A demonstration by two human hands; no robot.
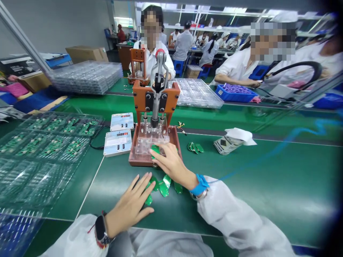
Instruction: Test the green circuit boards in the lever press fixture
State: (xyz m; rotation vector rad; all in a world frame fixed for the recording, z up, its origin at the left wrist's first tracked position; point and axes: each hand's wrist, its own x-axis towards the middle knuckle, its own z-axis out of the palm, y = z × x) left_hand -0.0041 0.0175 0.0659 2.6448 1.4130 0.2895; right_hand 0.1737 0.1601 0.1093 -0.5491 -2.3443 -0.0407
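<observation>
An orange toggle-clamp press (157,98) with a clear plastic fixture stands in front of me, its base in a reddish-brown tray (131,162). My right hand (173,162) reaches to the front of the fixture. Its thumb and fingers close on a small green circuit board (154,151), partly covered by the fingers. My left hand (131,200) lies nearly flat on the bench with fingers apart, its fingertips over some of the loose green circuit boards (164,188). Several of these boards lie between my hands, just before the tray.
Two display boxes (118,142) stand left of the press. Clear blister trays (48,142) with boards cover the left side. At right lie more boards (195,147) and a tissue pack (233,141). Co-workers sit across the bench, near a blue bin (235,94).
</observation>
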